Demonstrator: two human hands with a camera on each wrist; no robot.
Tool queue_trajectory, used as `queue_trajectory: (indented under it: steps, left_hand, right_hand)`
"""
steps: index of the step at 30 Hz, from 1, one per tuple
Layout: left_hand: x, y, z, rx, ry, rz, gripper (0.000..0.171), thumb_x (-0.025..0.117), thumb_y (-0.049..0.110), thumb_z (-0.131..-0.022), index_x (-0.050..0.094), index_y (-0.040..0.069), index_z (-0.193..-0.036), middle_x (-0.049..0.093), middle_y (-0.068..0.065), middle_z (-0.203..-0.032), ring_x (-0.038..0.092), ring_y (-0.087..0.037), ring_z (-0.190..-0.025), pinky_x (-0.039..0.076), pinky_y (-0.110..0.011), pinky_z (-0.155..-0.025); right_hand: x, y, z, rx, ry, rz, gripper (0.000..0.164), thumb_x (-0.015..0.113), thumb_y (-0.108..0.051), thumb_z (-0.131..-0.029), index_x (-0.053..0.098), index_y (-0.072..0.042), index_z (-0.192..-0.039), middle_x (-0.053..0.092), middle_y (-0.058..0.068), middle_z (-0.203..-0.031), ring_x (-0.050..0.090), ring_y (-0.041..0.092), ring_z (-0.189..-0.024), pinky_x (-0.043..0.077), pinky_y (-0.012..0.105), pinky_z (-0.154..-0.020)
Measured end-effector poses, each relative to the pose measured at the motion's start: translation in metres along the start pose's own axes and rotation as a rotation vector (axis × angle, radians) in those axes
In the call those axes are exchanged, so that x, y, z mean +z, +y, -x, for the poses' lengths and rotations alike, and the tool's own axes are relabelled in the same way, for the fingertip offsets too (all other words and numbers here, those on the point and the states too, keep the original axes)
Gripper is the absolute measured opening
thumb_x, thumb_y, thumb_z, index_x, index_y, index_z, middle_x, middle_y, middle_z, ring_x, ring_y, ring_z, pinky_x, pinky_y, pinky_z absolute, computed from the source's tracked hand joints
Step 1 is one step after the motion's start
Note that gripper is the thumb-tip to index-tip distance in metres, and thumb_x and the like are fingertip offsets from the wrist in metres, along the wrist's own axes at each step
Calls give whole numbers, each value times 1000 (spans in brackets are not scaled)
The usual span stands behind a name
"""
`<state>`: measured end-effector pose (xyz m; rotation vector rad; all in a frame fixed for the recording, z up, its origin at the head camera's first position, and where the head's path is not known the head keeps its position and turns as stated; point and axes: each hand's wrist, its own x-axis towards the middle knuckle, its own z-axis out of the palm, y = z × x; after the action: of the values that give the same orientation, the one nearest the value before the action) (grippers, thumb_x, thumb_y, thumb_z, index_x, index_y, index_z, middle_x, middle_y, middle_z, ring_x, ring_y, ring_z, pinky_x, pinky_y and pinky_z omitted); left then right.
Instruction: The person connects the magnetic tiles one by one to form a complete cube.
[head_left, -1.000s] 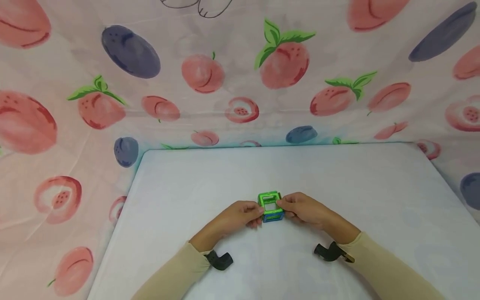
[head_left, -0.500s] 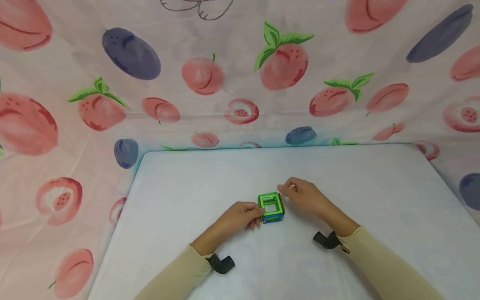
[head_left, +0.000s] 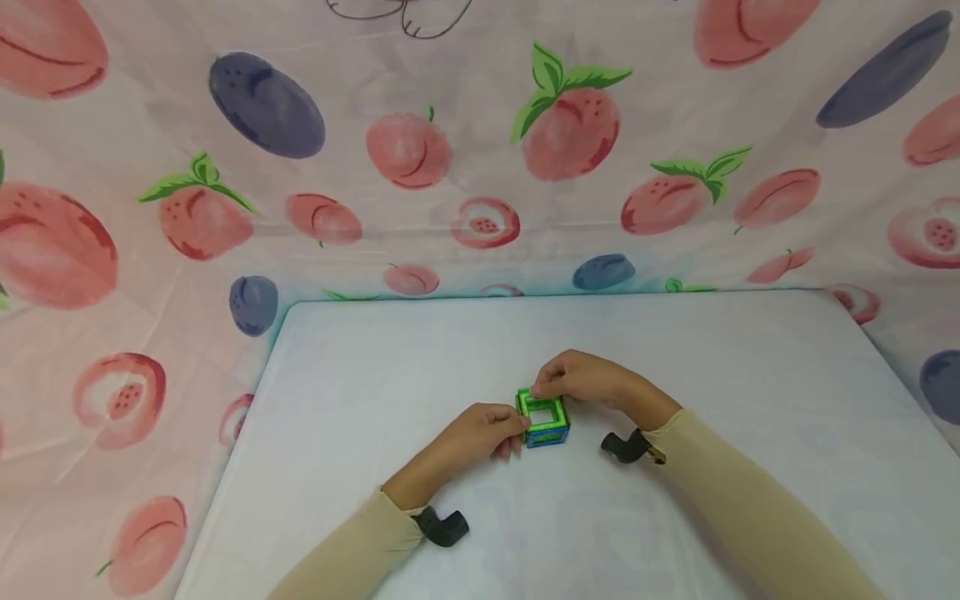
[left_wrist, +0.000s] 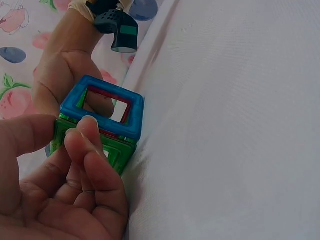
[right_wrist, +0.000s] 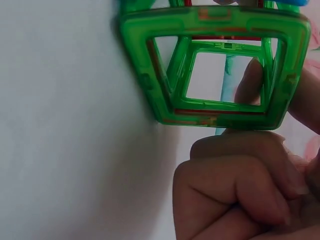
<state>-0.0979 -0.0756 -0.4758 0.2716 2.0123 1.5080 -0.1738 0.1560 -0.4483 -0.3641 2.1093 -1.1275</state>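
A small hollow cube of magnetic tiles (head_left: 547, 437) sits on the white table, with a green open-square tile on top and a blue one at the front. My left hand (head_left: 472, 435) grips its left side, thumb at the top edge. In the left wrist view, the fingers of the left hand (left_wrist: 97, 195) bend against the cube's green and blue frames (left_wrist: 115, 125). My right hand (head_left: 592, 381) pinches the back top edge, its thumb over the green tile. In the right wrist view, the curled right fingers (right_wrist: 230, 185) sit close by a green tile (right_wrist: 210, 121); red edges show inside.
White cloth covers the table (head_left: 360, 358), and a fruit-patterned curtain (head_left: 420, 242) rises behind it and along the left. Each wrist carries a black camera mount, one on the left (head_left: 442, 528) and one on the right (head_left: 626, 447).
My right hand has let go of the cube's right side, lifted off, and moved round to its back edge. The left hand and the cube have stayed in place.
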Motion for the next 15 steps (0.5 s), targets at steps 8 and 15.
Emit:
queue_trajectory:
  steps: [8,15]
  left_hand:
    - [-1,-3,-3,0,-25,16,29,63,39,-100,73,12,-96,66,-1,-78,56,-11,-70,45,-23,-68]
    - [-1,-6,-3,35,-36,27,23,63,36,-102,70,14,-102,67,-4,-80,56,-12,-70,47,-23,-66]
  right_hand:
    - [0,5,17,23,113,123,37,68,-45,-97,73,-13,-115,61,3,-95,50,19,-92,40,33,-77]
    - [8,14,54,-89,118,170,65,84,-39,-85,57,-13,-138,48,2,-82,45,15,-72,36,28,-63]
